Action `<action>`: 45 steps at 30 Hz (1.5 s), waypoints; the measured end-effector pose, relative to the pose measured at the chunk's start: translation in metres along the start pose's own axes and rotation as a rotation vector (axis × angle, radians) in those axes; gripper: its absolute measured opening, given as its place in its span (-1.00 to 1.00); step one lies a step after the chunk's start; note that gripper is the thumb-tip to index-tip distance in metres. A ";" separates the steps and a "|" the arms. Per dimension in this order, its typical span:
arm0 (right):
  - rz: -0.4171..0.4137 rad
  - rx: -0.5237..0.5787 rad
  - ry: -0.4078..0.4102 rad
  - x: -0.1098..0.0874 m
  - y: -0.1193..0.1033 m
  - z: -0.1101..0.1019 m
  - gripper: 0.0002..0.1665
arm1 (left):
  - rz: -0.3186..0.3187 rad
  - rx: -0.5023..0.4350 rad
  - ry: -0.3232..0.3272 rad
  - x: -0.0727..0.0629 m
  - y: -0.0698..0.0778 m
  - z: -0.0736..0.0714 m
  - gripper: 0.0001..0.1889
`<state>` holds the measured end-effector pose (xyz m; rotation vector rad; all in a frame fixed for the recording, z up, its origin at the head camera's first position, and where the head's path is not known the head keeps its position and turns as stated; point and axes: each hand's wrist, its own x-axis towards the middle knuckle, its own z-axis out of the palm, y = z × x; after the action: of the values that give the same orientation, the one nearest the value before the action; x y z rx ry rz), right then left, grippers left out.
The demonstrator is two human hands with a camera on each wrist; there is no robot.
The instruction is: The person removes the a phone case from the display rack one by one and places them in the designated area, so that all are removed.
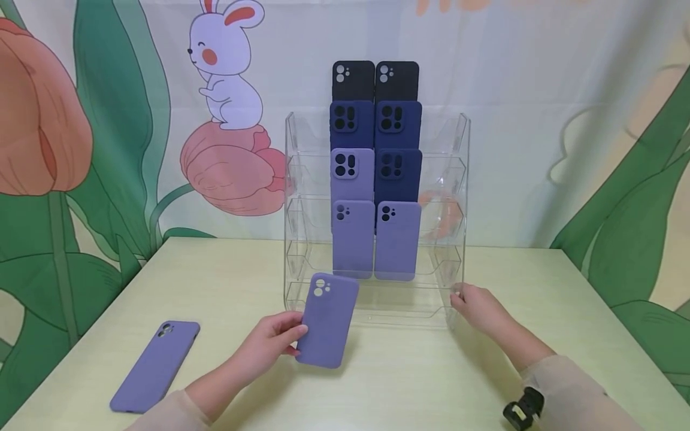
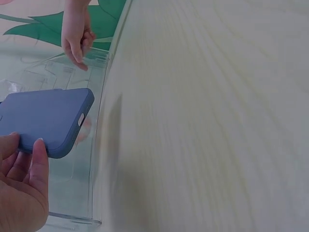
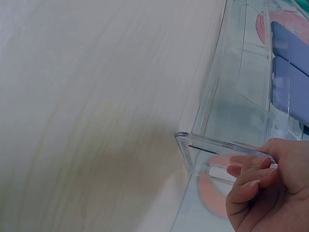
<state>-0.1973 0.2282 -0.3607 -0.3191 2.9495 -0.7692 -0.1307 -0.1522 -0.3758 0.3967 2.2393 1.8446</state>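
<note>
My left hand [image 1: 269, 338] pinches a purple phone case [image 1: 327, 323] by its lower left edge. It holds the case tilted, just in front of the clear acrylic display rack [image 1: 372, 314]. In the left wrist view, the thumb and fingertips grip the case [image 2: 43, 116] by its rim. My right hand [image 1: 482, 308] grips the rack's front right side; in the right wrist view its fingers curl at the clear side wall [image 3: 207, 142]. On the rack's tiers stand two columns of cases: black cases [image 1: 353, 84] on top, dark blue cases [image 1: 399, 123] below, light purple cases [image 1: 353, 239] lower down.
Another purple case [image 1: 156, 365] lies flat on the pale wooden table [image 1: 404, 383] at the left. Behind the table hangs a cloth backdrop [image 1: 512, 167] printed with a rabbit and tulips. A black strapped device [image 1: 523, 410] sits at the right wrist.
</note>
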 end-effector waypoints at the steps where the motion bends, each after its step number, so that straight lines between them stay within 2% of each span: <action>1: -0.001 -0.002 0.002 0.000 0.000 0.000 -0.53 | -0.004 0.003 0.004 -0.001 0.000 -0.001 -0.66; 8: -0.007 0.001 0.000 -0.002 0.000 0.000 -0.54 | -0.039 0.016 0.022 -0.009 -0.001 -0.009 -0.63; 16: -0.010 0.006 -0.002 -0.001 0.001 -0.001 -0.54 | -0.047 0.040 0.027 -0.018 -0.003 -0.021 -0.63; 25: -0.008 0.021 -0.001 -0.001 0.000 -0.002 -0.58 | -0.115 0.083 0.059 -0.025 -0.008 -0.033 -0.57; 32: -0.008 0.018 0.005 0.000 0.000 -0.002 -0.77 | -0.131 0.091 0.077 -0.032 -0.008 -0.042 -0.56; 35: -0.011 0.015 0.007 0.000 0.000 -0.001 -0.79 | -0.132 0.090 0.083 -0.034 -0.010 -0.045 -0.55; 42: -0.006 0.015 0.001 0.001 0.003 -0.001 -0.56 | -0.127 0.089 0.079 -0.039 -0.013 -0.050 -0.55; 45: -0.005 0.012 0.002 0.000 0.002 -0.001 -0.54 | -0.142 0.101 0.077 -0.042 -0.013 -0.052 -0.55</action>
<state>-0.1980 0.2301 -0.3609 -0.3249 2.9456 -0.7884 -0.1095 -0.2171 -0.3790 0.1803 2.3522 1.7086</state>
